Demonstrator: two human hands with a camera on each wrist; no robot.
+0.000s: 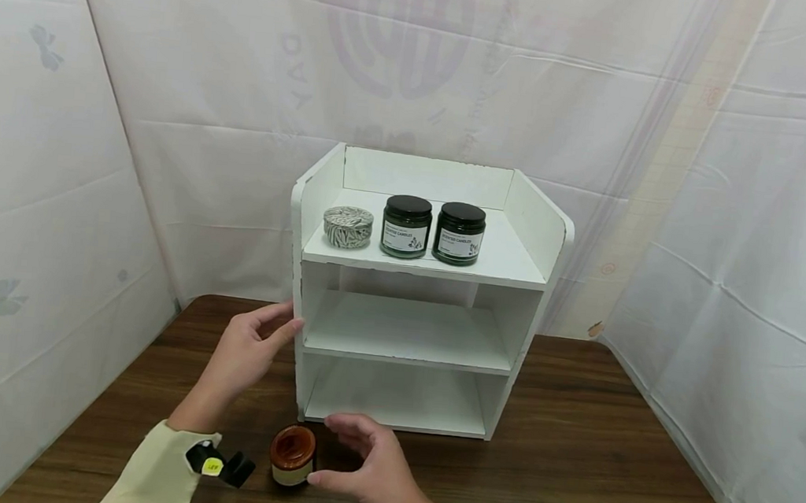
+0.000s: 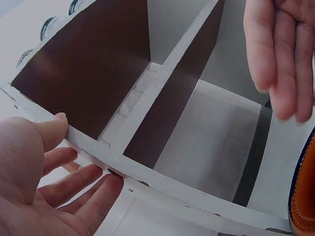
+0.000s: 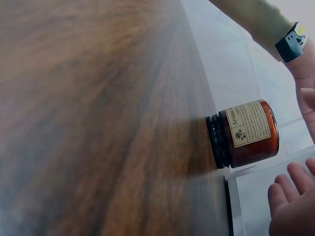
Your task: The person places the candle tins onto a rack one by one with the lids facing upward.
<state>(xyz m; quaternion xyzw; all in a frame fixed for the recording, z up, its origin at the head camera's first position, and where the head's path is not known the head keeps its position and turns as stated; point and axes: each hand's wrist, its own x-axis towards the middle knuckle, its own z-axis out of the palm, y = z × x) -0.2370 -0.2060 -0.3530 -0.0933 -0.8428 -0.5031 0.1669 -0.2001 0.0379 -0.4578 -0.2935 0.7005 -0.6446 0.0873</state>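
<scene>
A small amber jar with a cream label stands on the dark wooden table, just in front of a white three-tier shelf unit. My right hand hovers beside the jar with loosely curved fingers and holds nothing. In the right wrist view the jar sits a little apart from my fingertips. My left hand rests against the shelf's left side wall; in the left wrist view its straight fingers lie on the wall and its thumb lies along the front edge.
On the top tier stand a patterned round tin and two dark green candle jars. The middle and bottom tiers hold nothing. White sheeting hangs behind and at both sides of the table.
</scene>
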